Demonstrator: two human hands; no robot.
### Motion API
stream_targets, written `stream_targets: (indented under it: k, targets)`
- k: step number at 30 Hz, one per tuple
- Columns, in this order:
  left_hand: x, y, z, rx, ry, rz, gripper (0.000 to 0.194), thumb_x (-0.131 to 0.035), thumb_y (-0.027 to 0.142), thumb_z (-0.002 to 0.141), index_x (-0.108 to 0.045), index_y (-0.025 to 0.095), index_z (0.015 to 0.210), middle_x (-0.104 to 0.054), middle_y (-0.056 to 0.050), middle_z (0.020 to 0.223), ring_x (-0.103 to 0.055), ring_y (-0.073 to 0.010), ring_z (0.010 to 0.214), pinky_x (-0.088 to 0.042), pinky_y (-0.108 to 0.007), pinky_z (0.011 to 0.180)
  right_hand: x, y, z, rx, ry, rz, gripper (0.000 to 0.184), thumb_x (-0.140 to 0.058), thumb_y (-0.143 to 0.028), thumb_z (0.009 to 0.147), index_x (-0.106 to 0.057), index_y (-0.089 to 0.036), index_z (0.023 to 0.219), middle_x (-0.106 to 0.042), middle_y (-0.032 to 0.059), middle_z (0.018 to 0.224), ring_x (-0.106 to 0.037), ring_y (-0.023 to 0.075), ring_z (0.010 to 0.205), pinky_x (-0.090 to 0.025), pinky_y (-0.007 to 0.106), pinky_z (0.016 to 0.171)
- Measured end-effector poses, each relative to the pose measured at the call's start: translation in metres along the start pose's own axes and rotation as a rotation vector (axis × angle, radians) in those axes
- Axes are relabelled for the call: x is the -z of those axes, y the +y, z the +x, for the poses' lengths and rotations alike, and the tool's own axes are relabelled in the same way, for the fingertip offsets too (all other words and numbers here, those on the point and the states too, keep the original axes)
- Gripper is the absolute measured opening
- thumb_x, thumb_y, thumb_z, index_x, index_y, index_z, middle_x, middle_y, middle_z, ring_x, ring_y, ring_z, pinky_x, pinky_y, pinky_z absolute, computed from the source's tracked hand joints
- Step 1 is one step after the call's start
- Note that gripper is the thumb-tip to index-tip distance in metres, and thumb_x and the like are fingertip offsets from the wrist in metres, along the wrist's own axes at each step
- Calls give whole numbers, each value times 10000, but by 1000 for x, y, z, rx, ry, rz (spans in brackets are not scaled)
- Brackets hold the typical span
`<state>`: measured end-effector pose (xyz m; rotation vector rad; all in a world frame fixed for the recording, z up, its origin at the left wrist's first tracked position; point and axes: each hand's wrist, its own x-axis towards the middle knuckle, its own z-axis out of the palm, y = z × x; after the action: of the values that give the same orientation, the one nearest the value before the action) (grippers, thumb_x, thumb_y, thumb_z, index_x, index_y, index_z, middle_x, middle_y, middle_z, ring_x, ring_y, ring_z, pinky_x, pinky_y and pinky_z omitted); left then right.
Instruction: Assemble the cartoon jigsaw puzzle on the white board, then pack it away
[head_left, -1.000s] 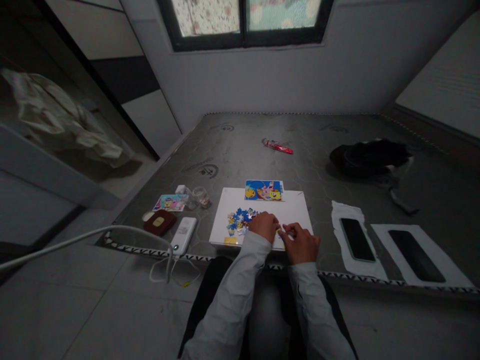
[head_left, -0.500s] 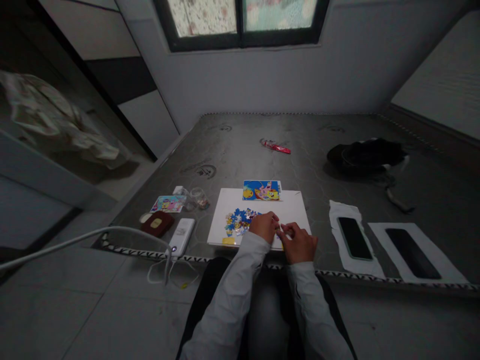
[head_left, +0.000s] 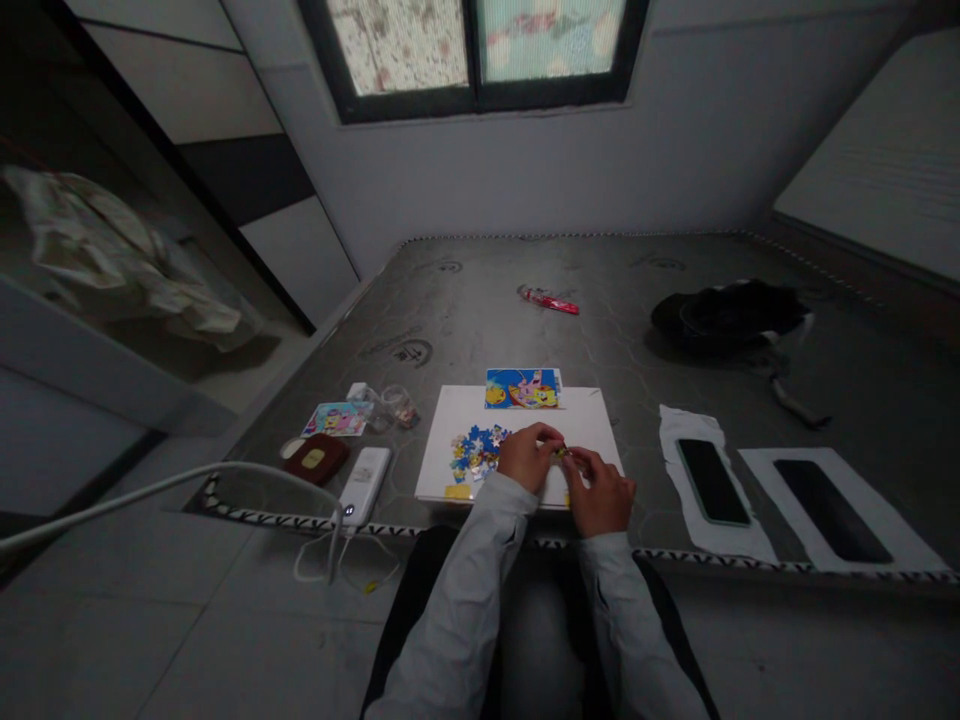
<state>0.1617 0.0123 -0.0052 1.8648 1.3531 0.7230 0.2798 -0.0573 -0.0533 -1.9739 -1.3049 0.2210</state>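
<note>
Over a white board (head_left: 442, 425) my two hands meet at the fingertips. My left hand (head_left: 527, 457) and my right hand (head_left: 602, 492) both pinch at small yellowish puzzle pieces (head_left: 560, 452), mostly hidden by the fingers. A loose pile of blue and yellow jigsaw pieces (head_left: 477, 452) lies just left of my left hand. At the board's far edge rests a blue picture card (head_left: 523, 389) with cartoon figures. A yellow patch (head_left: 457, 491) shows at the near left corner of the board.
Left of the board are a white power bank (head_left: 365, 486) with a cable, a brown case (head_left: 316, 458), a second card (head_left: 337, 419) and a clear jar (head_left: 400, 405). Right lie a phone (head_left: 712, 482) and a dark slab (head_left: 831, 511) on paper. Behind sit a red packet (head_left: 550, 300) and black bag (head_left: 731, 318).
My fingertips have risen slightly off the board, and the small yellowish pieces between them show more now. The view has tilted a little; the other things stay put.
</note>
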Motion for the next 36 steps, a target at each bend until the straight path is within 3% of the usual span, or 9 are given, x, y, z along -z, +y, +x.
stream_targets:
  k: [4,8,12,18,24,30,33,36]
  targets:
    - [2,-1,0,-27,-8,-7,107,-622,223,841,-714,202,892,-744,10,878,-667,-122,831,-477,-235,813,4,-2,0,-14,-5,49,392,-480,-561,876,-703,-241,919,-736,29,835,-634,191,794,-311,351,839]
    - [5,-1,-2,-71,-61,65,134,-603,263,859,-714,219,921,-744,10,896,-666,-135,851,-477,-247,816,5,-3,1,-31,-10,127,389,-477,-549,872,-681,-220,912,-740,39,848,-656,179,750,-353,343,848]
    - [5,2,-4,-87,-39,163,140,-593,262,865,-716,226,921,-745,4,915,-664,-149,878,-468,-265,849,5,-1,1,-8,3,82,422,-444,-558,884,-689,-216,926,-735,51,829,-648,192,763,-356,353,839]
    - [13,-3,-3,-16,-9,219,158,-584,246,867,-724,231,938,-750,-1,937,-665,-151,885,-471,-260,833,5,4,2,-19,14,174,430,-456,-563,887,-694,-209,945,-745,47,834,-655,197,803,-396,340,827]
    - [27,-12,-3,62,-89,363,165,-633,275,833,-764,268,932,-748,-15,965,-668,-180,939,-477,-276,858,5,0,1,-19,-1,106,437,-515,-611,840,-754,-248,889,-734,39,779,-637,190,718,-410,348,800]
    - [26,-9,-1,-95,-148,285,247,-549,346,904,-745,270,1035,-738,-10,1050,-653,-154,1002,-455,-245,915,8,-2,1,-19,31,146,455,-527,-621,832,-773,-247,915,-708,48,737,-609,186,680,-438,330,743]
    - [27,-4,-1,-135,-225,252,240,-564,387,893,-751,278,997,-755,10,996,-666,-154,956,-456,-244,898,9,-4,0,-2,-3,204,430,-503,-575,868,-757,-256,1003,-717,58,832,-625,187,751,-461,320,772]
    - [29,0,-3,-131,-211,239,242,-558,382,894,-754,253,951,-761,1,932,-674,-156,903,-462,-244,863,8,-7,-1,15,-25,260,394,-493,-518,891,-735,-262,1066,-720,60,923,-640,186,823,-471,311,792]
